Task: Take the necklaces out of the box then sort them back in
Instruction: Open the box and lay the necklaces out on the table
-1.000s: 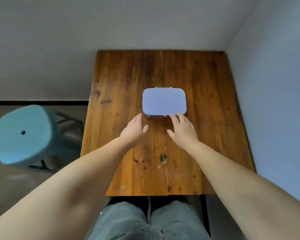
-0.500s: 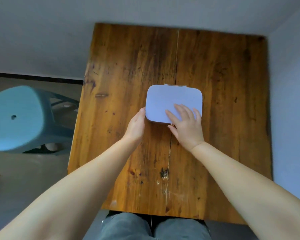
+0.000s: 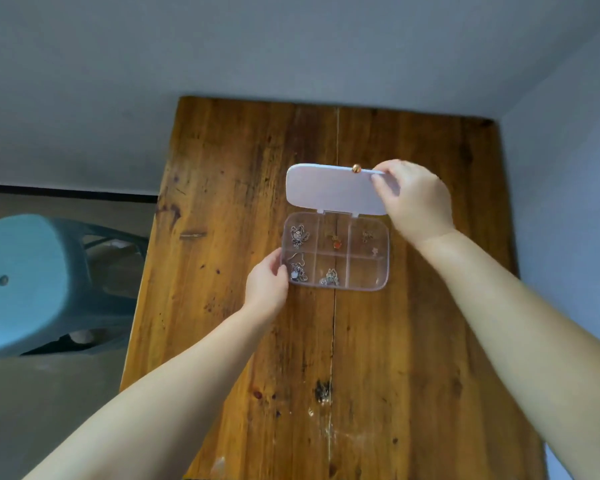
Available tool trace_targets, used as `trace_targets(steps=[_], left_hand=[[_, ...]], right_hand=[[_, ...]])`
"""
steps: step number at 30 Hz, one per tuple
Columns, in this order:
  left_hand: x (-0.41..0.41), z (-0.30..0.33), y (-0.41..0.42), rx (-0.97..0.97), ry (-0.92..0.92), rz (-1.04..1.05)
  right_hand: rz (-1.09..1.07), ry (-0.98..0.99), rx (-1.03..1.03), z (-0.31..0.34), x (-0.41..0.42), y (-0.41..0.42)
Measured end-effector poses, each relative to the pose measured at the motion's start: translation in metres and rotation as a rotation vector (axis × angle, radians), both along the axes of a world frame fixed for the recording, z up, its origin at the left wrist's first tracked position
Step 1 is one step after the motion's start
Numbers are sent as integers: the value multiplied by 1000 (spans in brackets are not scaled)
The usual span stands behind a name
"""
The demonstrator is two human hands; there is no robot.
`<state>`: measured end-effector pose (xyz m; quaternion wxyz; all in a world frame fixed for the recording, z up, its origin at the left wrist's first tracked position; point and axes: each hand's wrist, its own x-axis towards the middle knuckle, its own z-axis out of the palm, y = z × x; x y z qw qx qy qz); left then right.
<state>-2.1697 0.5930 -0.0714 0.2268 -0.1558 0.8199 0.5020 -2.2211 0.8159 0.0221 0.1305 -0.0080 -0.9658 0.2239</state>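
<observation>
A clear plastic box [image 3: 383, 258] with several compartments lies open on the wooden table [image 3: 243, 188]. Small necklaces sit in its cells: silver ones [image 3: 298, 235] at the left, one with a red pendant [image 3: 336, 242] in the middle, a thin one [image 3: 368, 236] at the right. The near right cell looks empty. My right hand [image 3: 413, 199] pinches the right end of the pale lid [image 3: 329, 190], which is swung up and back on its hinge. My left hand [image 3: 267, 282] grips the box's near left corner.
A blue plastic stool [image 3: 25, 282] stands on the floor to the left of the table. Grey walls close in behind the table and along its right side. Bare wood stretches from the box toward me.
The lid was shut half a second ago with my right hand flat on it. Now the lid is swung open and back, and the compartments show. My left hand stays at the box's left side.
</observation>
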Motion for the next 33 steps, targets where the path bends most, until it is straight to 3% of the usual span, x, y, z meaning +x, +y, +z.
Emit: trace_targets(steps=[7,15,18,20,21,24,26,28,33], left_hand=[[12,-16,0,14,53,46],[20,-21,-2,40,130,51],[19,-19,-4,46,121,33],[18,-18,-5,51,116,22],[17,-17,-5,51,120,15],[16,-15,-7,59,118,-2],[16,-14,-8,63,107,-14],[14,-14,-10,69,108,-33],[11,-12,-15,100,87,-70]], right_hand=[[-500,-271,-673,-60,-47,27],[-593,-403,-783,-92,-48,22],[-542,-164,-552,-73,-29,9],[-321,51,-359,-61,-14,-12],[-169,34,-308,-56,-9,-27],[189,-387,-71,-62,-2,-74],[293,-557,164,-72,-4,-95],[291,-592,262,-76,-8,-105],[154,-731,286,-78,-19,-115]])
